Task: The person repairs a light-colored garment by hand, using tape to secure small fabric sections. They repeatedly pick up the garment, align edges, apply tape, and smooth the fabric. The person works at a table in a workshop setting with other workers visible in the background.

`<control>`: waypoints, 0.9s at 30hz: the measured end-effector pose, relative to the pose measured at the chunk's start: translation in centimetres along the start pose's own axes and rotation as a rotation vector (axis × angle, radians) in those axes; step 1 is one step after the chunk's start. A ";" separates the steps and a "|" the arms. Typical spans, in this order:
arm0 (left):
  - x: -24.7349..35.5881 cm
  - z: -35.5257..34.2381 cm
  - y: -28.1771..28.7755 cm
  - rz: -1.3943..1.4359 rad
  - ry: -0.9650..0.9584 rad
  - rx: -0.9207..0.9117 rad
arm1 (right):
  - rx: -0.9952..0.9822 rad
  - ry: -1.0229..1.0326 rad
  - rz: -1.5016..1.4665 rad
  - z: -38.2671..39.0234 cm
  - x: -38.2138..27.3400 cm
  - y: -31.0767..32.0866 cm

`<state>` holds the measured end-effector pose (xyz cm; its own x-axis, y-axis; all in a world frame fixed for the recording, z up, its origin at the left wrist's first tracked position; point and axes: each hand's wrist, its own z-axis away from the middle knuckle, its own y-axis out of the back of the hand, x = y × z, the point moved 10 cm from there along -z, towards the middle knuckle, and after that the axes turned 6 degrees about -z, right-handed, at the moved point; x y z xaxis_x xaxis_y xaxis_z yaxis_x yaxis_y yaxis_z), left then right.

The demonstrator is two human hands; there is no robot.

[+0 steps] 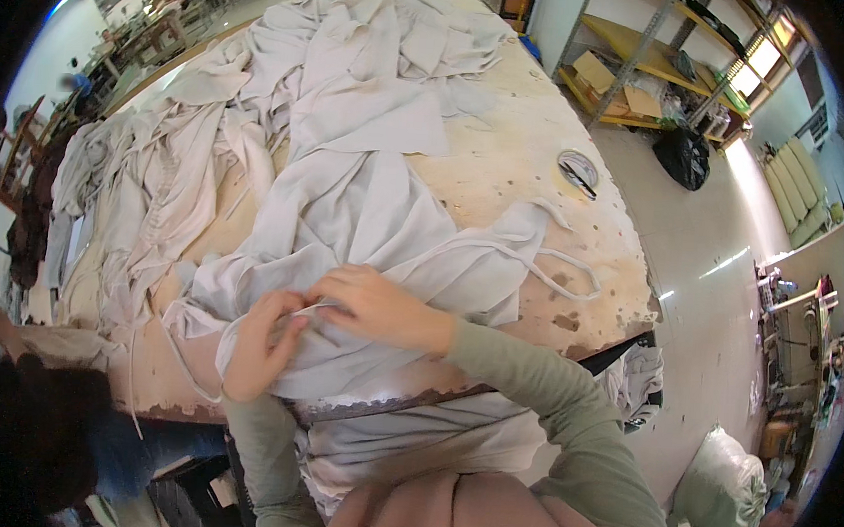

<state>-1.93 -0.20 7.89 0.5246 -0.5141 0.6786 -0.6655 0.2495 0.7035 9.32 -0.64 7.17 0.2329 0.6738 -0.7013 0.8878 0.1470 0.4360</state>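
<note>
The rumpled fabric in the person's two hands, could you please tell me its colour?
The rumpled fabric is pale grey, best seen in the head view.

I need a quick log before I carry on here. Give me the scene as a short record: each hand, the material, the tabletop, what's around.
left hand: left hand at a fold of pale grey fabric, near the right hand; exact grip unclear
right hand: right hand over the same fabric, fingers bent
material: rumpled, heaped toward the table's far end; narrow strip loops out at right
tabletop: worn wooden table; dark slim tool lying on a round roll, right side
surroundings: metal-framed shelf, black bag on the floor
</note>
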 end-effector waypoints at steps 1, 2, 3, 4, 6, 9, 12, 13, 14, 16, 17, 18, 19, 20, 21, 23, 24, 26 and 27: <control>-0.7 0.5 0.3 0.011 0.096 -0.016 | -0.026 0.039 0.079 -0.4 -0.5 -0.6; -1.6 1.2 0.5 0.021 0.192 -0.032 | -0.053 0.078 0.155 -0.7 -1.2 -1.1; -2.5 2.0 0.7 0.029 0.288 -0.047 | -0.143 0.068 0.243 -0.9 -1.3 -1.9; -2.6 2.5 1.7 0.059 0.267 0.036 | -0.043 0.133 0.263 -1.0 -2.4 -0.7; -3.4 4.0 3.7 0.114 0.237 0.212 | 0.031 0.164 0.326 -0.9 -3.5 0.8; -5.4 6.9 6.4 0.312 0.168 0.447 | 0.053 0.105 0.495 0.4 -2.9 3.5; -6.9 9.6 9.1 0.705 0.052 0.612 | -0.026 -0.092 0.592 2.3 1.3 7.0; -8.0 10.8 10.5 0.670 0.123 0.741 | -0.048 -0.128 0.618 2.8 2.8 8.4; -8.2 11.6 11.7 0.646 0.147 0.803 | -0.041 -0.120 0.636 3.2 3.9 10.0; -8.2 13.3 13.8 0.462 0.210 0.973 | -0.110 -0.505 0.538 5.4 9.7 14.1; -7.7 14.2 14.8 0.293 0.248 1.074 | 0.056 -0.550 0.361 6.0 10.7 17.1; -6.7 14.7 15.3 0.055 0.275 1.118 | 0.179 -0.684 0.189 7.1 12.5 19.4; -7.9 14.1 14.9 0.239 0.329 1.047 | 0.306 -0.621 0.131 7.1 12.5 21.4; -8.9 14.5 14.4 0.292 0.412 1.068 | 0.431 -0.595 0.076 7.4 12.7 23.2; -9.4 14.8 14.3 0.322 0.450 1.081 | 0.592 -0.587 0.036 8.0 12.8 24.7; -10.4 14.9 13.8 0.312 0.486 1.038 | 0.618 -0.376 0.493 7.2 9.5 25.7; -10.6 14.7 13.6 0.273 0.484 0.982 | 0.640 -0.271 0.728 6.8 7.6 25.4; -11.5 15.0 13.3 0.241 0.493 0.952 | 0.427 -0.364 0.441 6.4 9.4 23.3; -11.9 15.4 13.3 0.247 0.506 0.977 | 0.324 -0.337 0.288 6.1 9.5 21.9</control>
<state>-25.25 -3.39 5.91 0.3280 -0.0922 0.9402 -0.7948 -0.5649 0.2219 33.41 4.56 6.68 0.5515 0.3771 -0.7441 0.8338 -0.2757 0.4783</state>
